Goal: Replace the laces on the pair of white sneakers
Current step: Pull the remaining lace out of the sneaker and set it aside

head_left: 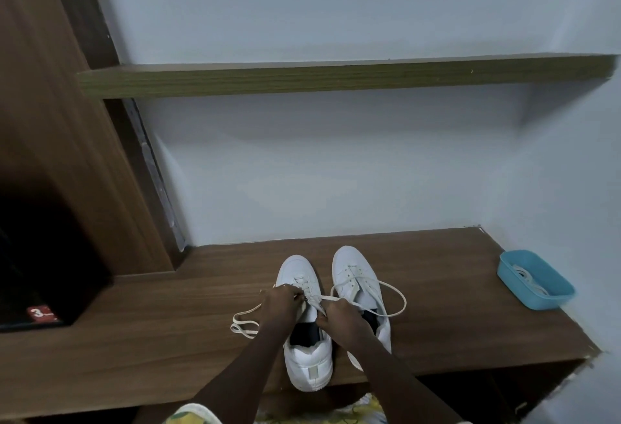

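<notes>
Two white sneakers stand side by side on the brown wooden desk [134,339], toes toward the wall. Over the left sneaker [307,361], my left hand [280,304] pinches its cream lace at the eyelets, and my right hand [342,319] grips the other strand of that lace [243,321], whose loose end loops on the desk to the left. The right sneaker [353,270] is partly laced, and its lace [393,296] trails in a loop to the right. My right forearm covers that shoe's heel.
A blue plastic tray [534,280] holding more laces sits at the desk's right end by the wall. A wooden shelf [336,79] runs along the wall above. A dark wooden cabinet [50,154] with an open black compartment stands at the left.
</notes>
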Demonstrator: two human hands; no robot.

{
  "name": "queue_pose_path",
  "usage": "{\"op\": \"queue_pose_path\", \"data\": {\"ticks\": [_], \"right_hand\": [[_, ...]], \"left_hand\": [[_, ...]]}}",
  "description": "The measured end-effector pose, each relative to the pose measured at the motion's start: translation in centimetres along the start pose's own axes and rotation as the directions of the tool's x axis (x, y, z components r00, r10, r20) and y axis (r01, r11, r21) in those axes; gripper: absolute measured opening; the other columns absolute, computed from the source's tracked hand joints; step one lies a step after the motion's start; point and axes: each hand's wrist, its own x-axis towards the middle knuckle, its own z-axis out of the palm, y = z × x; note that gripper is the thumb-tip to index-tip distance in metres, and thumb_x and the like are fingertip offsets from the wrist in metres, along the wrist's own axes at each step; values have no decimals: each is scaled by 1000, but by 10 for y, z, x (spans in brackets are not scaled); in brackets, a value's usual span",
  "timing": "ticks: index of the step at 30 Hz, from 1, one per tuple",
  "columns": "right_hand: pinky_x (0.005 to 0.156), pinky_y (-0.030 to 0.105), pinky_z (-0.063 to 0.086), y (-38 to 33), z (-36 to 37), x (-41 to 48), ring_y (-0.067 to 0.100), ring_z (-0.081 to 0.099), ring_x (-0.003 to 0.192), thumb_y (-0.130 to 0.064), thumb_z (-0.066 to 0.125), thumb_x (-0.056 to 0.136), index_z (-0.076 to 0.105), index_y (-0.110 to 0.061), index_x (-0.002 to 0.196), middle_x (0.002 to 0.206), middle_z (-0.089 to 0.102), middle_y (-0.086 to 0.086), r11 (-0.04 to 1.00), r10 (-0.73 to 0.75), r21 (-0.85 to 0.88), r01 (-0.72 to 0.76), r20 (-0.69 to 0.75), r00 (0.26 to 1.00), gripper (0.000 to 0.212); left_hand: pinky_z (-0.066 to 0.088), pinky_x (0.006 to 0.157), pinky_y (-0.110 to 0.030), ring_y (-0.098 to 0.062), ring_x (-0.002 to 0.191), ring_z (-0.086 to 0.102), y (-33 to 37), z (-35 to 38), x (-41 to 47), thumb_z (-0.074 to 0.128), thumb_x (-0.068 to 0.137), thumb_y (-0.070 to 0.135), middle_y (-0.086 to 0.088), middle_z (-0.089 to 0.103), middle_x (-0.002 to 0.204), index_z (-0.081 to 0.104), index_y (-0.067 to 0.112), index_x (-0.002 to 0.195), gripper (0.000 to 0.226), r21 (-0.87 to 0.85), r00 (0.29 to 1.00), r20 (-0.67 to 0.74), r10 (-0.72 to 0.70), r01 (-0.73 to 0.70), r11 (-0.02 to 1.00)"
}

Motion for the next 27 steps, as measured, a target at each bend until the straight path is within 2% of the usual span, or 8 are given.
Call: {"op": "queue_pose_path", "data": {"ticks": [5,7,12,14,17,22,25,27], "right_hand": [[82,35,45,3,2,1,27,61,95,-23,45,94,60,-3,110,104,65,16,1000,-13,8,13,-13,1000,29],[82,35,44,2,1,2,28,60,95,-22,45,94,60,-1,110,104,65,17,1000,-16,9,16,-18,1000,30],[84,36,47,1,1,2,27,61,97,-23,47,93,60,-4,113,106,65,15,999,-17,43,17,-10,1000,30],[84,35,49,1,1,1,27,61,96,-24,48,92,60,-5,112,106,65,14,999,-4,48,5,-15,1000,30],[84,34,47,1,0,1,26,62,98,-23,49,92,61,-5,113,107,66,14,998,-7,55,8,-17,1000,30],[86,31,46,2,1,2,25,61,100,-23,48,93,60,-6,116,109,66,13,998,-6,57,8,-22,1000,31],[83,32,45,2,1,2,27,61,96,-22,48,93,61,-4,111,105,66,14,998,-12,56,14,-32,999,29],[79,32,46,2,2,2,28,61,92,-22,48,92,61,-3,108,101,66,16,998,-10,62,12,-29,1000,28]], "left_hand": [[29,104,-35,-17,104,59,2,-4,4,40,96,30,4,66,110,65,24,107,27,217,993,12,121,-121,969],[29,106,-36,-18,103,59,4,-4,3,40,95,29,2,66,109,64,21,106,28,251,991,14,131,-131,959],[42,91,-34,-22,105,58,9,-7,0,54,82,40,-1,58,113,54,16,114,40,94,994,92,64,-72,993],[41,87,-32,-24,107,55,12,-4,-1,53,85,31,-6,53,117,47,11,116,37,43,991,120,51,-56,998],[42,84,-31,-25,106,55,18,-1,-1,43,91,19,-10,53,118,46,9,117,28,-9,996,89,-5,5,1000],[43,80,-32,-25,102,58,24,-4,-6,34,97,17,-10,57,115,45,11,121,27,-1,999,37,-24,24,1000],[42,76,-34,-27,97,58,21,-2,-7,35,97,18,-12,60,108,49,12,116,24,-92,998,15,-63,64,994],[41,70,-33,-25,86,57,18,-5,-11,37,97,19,-11,62,99,51,12,108,19,-178,997,-36,-75,67,982]]}}
